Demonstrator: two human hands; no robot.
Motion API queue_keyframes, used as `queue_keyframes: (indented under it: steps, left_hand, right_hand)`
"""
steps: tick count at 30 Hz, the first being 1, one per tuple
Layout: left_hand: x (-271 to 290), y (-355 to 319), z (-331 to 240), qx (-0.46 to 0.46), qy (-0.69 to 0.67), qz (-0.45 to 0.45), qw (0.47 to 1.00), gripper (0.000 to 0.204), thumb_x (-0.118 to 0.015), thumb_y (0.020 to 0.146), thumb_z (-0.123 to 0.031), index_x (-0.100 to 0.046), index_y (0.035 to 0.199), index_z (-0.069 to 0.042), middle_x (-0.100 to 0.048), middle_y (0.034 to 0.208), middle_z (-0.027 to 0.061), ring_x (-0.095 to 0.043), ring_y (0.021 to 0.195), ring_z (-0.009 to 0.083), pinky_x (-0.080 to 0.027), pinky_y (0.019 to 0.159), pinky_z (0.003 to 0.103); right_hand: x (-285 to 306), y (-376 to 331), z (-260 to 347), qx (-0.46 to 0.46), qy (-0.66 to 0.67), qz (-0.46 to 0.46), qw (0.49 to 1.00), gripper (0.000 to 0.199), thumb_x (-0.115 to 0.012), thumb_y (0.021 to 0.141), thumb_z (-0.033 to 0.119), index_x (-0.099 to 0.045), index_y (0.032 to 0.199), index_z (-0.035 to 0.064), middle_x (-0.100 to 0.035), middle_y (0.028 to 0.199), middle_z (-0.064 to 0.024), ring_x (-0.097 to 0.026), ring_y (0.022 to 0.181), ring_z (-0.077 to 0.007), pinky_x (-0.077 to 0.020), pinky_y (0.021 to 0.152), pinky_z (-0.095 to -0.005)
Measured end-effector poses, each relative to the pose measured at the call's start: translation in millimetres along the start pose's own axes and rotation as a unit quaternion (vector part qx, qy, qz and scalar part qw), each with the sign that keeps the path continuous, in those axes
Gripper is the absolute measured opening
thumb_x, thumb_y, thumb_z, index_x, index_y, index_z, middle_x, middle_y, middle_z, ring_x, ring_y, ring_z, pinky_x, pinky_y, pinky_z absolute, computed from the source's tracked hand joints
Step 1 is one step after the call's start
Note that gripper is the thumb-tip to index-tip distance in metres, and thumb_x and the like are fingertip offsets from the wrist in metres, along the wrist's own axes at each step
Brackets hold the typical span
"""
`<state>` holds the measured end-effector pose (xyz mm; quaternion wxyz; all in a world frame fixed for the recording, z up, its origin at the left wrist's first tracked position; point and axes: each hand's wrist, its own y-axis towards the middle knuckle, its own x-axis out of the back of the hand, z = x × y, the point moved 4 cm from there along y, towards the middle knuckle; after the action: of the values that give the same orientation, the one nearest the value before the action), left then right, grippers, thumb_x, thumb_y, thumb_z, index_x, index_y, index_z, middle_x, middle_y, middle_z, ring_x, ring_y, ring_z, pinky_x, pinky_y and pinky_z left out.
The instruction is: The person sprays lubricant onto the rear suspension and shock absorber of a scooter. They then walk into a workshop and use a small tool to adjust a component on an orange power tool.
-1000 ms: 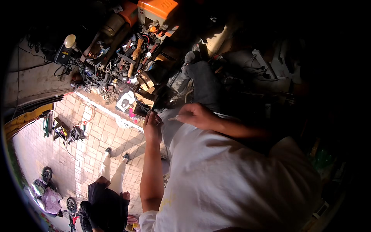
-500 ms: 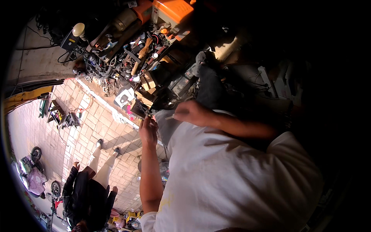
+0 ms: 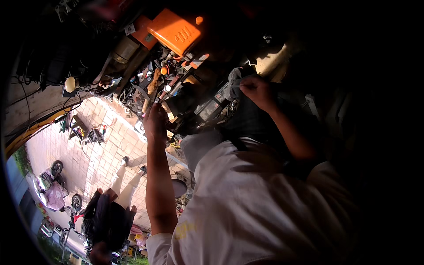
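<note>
My left hand point(image 3: 155, 121) reaches into a dense heap of tools and parts point(image 3: 154, 84) on a cluttered bench; its fingers are curled against the pile, and whether they hold anything is hidden. My right hand point(image 3: 257, 90) is further right, with its fingers pinched on a grey cloth-like piece point(image 3: 234, 83) at the edge of a dark block point(image 3: 207, 108). Above the pile lies an orange plastic case point(image 3: 176, 30). My white shirt point(image 3: 251, 207) fills the lower right.
Sunlit brick paving point(image 3: 95, 154) spreads at the left. Another person with dark hair and light trousers point(image 3: 108, 216) stands there. A small scooter point(image 3: 53, 192) and scattered tools point(image 3: 84, 132) lie on the paving. The right side is in deep shadow.
My right hand has moved up and to the right, away from the left hand, onto the grey piece. The left hand has risen toward the tool pile. The view has swung.
</note>
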<state>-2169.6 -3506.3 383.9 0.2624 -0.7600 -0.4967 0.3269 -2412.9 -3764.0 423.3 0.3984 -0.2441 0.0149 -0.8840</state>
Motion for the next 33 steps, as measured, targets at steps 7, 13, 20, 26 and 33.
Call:
queue_keyframes:
  steps: [7, 13, 20, 26, 33]
  left_hand:
    - [-72.1, -1.3, -11.2, -0.045, 0.050, -0.090, 0.994, 0.024, -0.056, 0.090, -0.027, -0.059, 0.083, -0.004, -0.047, 0.064, -0.0003, -0.043, 0.052, 0.0081, -0.031, 0.048, 0.023]
    - [-47.7, 79.8, 88.8, -0.028, 0.062, -0.077, 0.995, 0.027, -0.057, 0.092, -0.030, -0.061, 0.088, -0.004, -0.053, 0.067, -0.0008, -0.046, 0.056, 0.0085, -0.034, 0.049, 0.023]
    - [-14.4, 118.0, 219.7, 0.073, 0.078, -0.047, 0.993, 0.035, -0.054, 0.096, -0.035, -0.063, 0.103, -0.002, -0.067, 0.083, 0.0061, -0.060, 0.070, 0.0110, -0.042, 0.054, 0.025]
    - [1.7, 209.3, 336.4, 0.006, -0.019, -0.067, 0.998, 0.024, -0.057, 0.095, -0.023, -0.064, 0.103, -0.002, -0.064, 0.080, 0.0027, -0.057, 0.070, 0.0112, -0.046, 0.065, 0.024]
    - [-23.6, 304.7, 436.2, 0.024, 0.134, -0.182, 0.974, 0.026, -0.072, 0.081, -0.022, -0.067, 0.086, 0.004, -0.066, 0.074, 0.0080, -0.059, 0.065, 0.0158, -0.047, 0.062, 0.031]
  right_hand:
    - [124.8, 85.5, -69.4, -0.089, -0.092, 0.015, 0.992, 0.012, -0.068, 0.079, 0.008, -0.061, 0.086, 0.0004, -0.070, 0.085, -0.0104, -0.067, 0.078, -0.0155, -0.0523, 0.068, -0.0267]
    - [96.0, 105.5, -112.0, -0.145, 0.044, 0.102, 0.983, 0.011, -0.062, 0.083, 0.002, -0.051, 0.086, -0.0001, -0.062, 0.071, -0.0085, -0.062, 0.066, -0.0136, -0.0498, 0.061, -0.0270]
    - [-12.2, 127.2, -180.7, -0.142, -0.132, 0.219, 0.956, 0.020, -0.060, 0.078, -0.003, -0.061, 0.097, -0.0001, -0.062, 0.082, -0.0077, -0.061, 0.075, -0.0157, -0.0497, 0.066, -0.0306]
    - [-138.9, 188.5, -312.0, -0.077, -0.363, 0.182, 0.911, 0.013, -0.059, 0.070, 0.013, -0.064, 0.075, 0.0030, -0.067, 0.084, -0.0183, -0.065, 0.085, -0.0358, -0.0514, 0.074, -0.0423]
    - [-218.8, 213.8, -468.0, -0.257, -0.491, 0.232, 0.799, 0.058, -0.075, 0.073, 0.039, -0.063, 0.116, 0.0026, -0.057, 0.128, -0.0186, -0.055, 0.119, -0.0311, -0.0455, 0.098, -0.0386]
